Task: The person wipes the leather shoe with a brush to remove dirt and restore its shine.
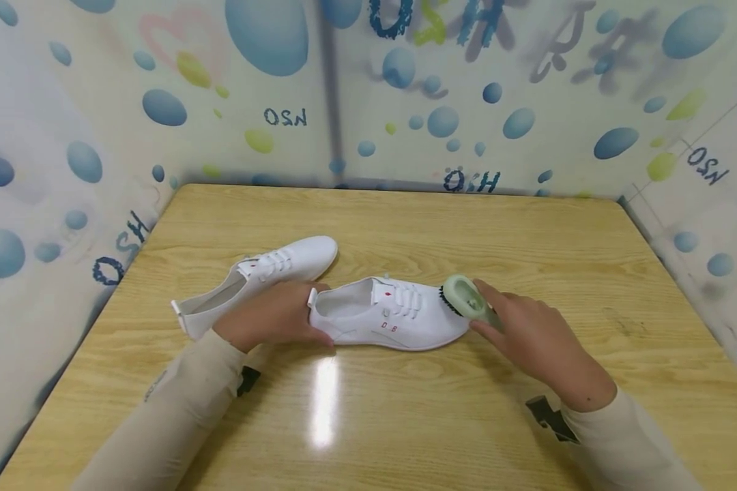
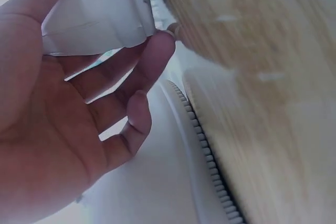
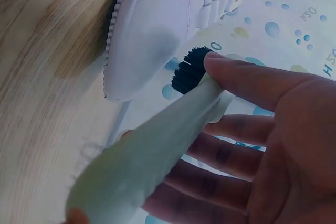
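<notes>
Left hand [image 1: 282, 317]: the near shoe [image 1: 399, 320] is grasped at its heel, between thumb and fingers.
Near shoe: it is stretched out to the right of the left hand, its toe pointed at the right hand [image 1: 531, 334]; white laces are threaded across it, and small red marks are seen on its tongue and on the side turned to the head camera. Whether its sole is rested on the tabletop [image 1: 430, 416] cannot be told.
Right hand: the pale green brush [image 1: 465, 298] is gripped, with the thumb laid close to the bristles [image 3: 191, 71] in the right wrist view.
Brush: its head is held out to the left of the right hand's fingertips, at the toe of the near shoe; the dark bristles are turned toward that toe. Whether the leather is touched cannot be told.
Far shoe [image 1: 270, 273]: it is placed just beyond the left hand, partly hidden by it, its toe pointed away and to the right; it is likewise white and laced.
Sleeves: both forearms are covered in beige cloth, the left sleeve [image 1: 166, 402] and the right sleeve [image 1: 626, 443] being seen behind the hands.
Wall [image 1: 374, 102]: beyond both hands, it is patterned with blue and yellow-green drops and lettering.
</notes>
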`<action>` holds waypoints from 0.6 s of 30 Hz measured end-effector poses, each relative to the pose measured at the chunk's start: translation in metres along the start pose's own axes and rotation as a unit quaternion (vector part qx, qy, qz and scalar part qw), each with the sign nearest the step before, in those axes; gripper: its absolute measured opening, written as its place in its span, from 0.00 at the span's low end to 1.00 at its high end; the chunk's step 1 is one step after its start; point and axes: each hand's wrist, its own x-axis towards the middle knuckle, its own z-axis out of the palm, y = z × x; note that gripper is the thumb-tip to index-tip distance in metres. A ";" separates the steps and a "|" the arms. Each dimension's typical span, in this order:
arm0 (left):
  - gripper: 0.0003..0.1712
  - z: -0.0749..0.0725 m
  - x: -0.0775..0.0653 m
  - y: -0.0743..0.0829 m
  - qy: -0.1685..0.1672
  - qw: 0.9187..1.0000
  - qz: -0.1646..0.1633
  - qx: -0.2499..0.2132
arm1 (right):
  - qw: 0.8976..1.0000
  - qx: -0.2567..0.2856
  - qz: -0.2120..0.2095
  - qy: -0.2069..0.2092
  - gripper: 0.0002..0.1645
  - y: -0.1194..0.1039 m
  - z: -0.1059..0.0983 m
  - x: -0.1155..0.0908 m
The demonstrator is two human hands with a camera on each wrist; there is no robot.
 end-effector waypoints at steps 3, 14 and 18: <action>0.30 -0.002 0.000 0.003 0.005 1.000 0.012 0.019 | 1.000 0.000 0.006 0.005 0.39 0.001 -0.001 0.000; 0.31 -0.003 -0.002 0.014 0.065 0.994 0.030 0.086 | 0.999 0.017 0.032 0.031 0.41 0.003 -0.006 0.001; 0.33 -0.002 -0.004 0.021 0.119 0.983 0.053 0.131 | 0.999 0.017 0.033 0.032 0.41 0.003 -0.006 0.002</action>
